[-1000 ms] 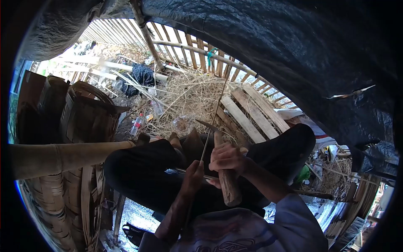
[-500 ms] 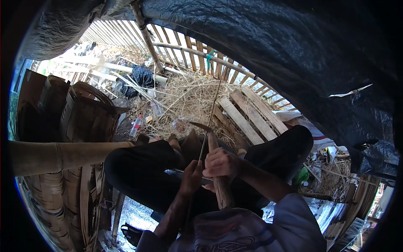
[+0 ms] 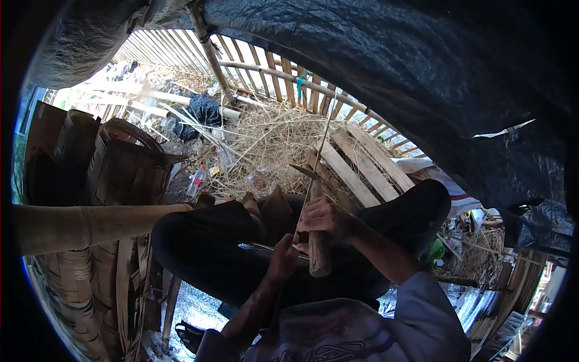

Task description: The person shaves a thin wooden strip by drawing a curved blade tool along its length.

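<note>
My right hand [image 3: 322,217] is wrapped round the thick wooden handle of a knife [image 3: 319,260]. Its short, dark, curved blade [image 3: 305,172] points away to the upper left. Closed just left of it, my left hand [image 3: 283,258] grips a long, thin bamboo strip [image 3: 324,139]. From there the strip rises away from me, past the blade, toward the fence. Strip and blade cross closely, but whether the edge cuts into it I cannot tell. Both hands are above my lap, between my bent knees in dark trousers [image 3: 199,253].
A thick bamboo pole [image 3: 102,226] runs in from the left above woven bamboo baskets [image 3: 72,289]. Ahead lie dry straw [image 3: 277,139], wooden planks [image 3: 356,169] and a plastic bottle [image 3: 196,181]. A slatted fence [image 3: 271,75] stands behind. Black sheeting [image 3: 410,78] hangs overhead and right.
My right hand and the knife have shifted forward and to the right. My left hand has moved slightly right, and the strip's far end now leans further right.
</note>
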Demonstrator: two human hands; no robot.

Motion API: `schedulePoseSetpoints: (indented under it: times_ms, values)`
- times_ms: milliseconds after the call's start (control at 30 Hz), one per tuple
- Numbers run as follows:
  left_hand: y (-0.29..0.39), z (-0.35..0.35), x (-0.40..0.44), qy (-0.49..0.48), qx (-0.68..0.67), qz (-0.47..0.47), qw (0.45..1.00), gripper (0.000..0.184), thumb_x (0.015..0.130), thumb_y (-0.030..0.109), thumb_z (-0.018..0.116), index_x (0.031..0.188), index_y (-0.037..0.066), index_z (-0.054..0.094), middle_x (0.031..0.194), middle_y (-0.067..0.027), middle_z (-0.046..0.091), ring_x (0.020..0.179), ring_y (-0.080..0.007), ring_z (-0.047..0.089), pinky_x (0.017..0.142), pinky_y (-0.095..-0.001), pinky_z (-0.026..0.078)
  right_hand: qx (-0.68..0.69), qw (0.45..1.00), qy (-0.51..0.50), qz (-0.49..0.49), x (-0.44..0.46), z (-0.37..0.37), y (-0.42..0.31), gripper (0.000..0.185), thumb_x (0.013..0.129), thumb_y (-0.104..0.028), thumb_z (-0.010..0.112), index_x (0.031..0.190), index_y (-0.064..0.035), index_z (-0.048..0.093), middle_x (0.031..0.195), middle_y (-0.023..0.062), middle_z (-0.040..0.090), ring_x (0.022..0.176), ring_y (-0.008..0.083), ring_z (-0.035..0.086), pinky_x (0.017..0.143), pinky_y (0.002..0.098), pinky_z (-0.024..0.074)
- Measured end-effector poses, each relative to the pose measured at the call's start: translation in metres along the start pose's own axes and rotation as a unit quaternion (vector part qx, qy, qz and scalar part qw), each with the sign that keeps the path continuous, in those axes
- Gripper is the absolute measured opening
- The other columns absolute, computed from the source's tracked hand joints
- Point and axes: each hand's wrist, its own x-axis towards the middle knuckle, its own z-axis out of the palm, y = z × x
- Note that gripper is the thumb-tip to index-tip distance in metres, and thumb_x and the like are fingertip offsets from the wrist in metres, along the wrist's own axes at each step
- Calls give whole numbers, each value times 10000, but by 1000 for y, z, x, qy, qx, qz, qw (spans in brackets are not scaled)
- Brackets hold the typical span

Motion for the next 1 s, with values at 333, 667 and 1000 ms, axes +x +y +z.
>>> schedulePoseSetpoints:
  times_ms: [333, 667, 1000]
  values:
    - [-2, 0, 4, -1, 65, -22, 998, 257, 998, 223, 457, 823, 36, 482, 695, 0, 440, 663, -65, 384, 575, -283, 364, 7, 1000, -1, 14, 2, -19, -9, 251, 652, -184, 779, 754, -47, 595, 598, 18, 516, 539, 204, 585, 504, 325, 468]
    - [7, 3, -1, -4, 66, -45, 997, 266, 1002, 225, 456, 795, 58, 459, 680, 30, 388, 642, -50, 357, 550, -271, 341, 20, 999, 24, 12, -4, -21, -15, 262, 632, -179, 767, 791, -49, 604, 603, 29, 508, 545, 207, 589, 496, 320, 462]
    - [24, 11, -5, 12, 60, -67, 996, 258, 1001, 212, 464, 797, 55, 482, 668, 42, 394, 611, -38, 356, 520, -253, 324, 0, 999, 29, 30, -8, -24, -11, 201, 649, -121, 736, 753, -48, 580, 572, -10, 482, 498, 171, 555, 466, 298, 432]
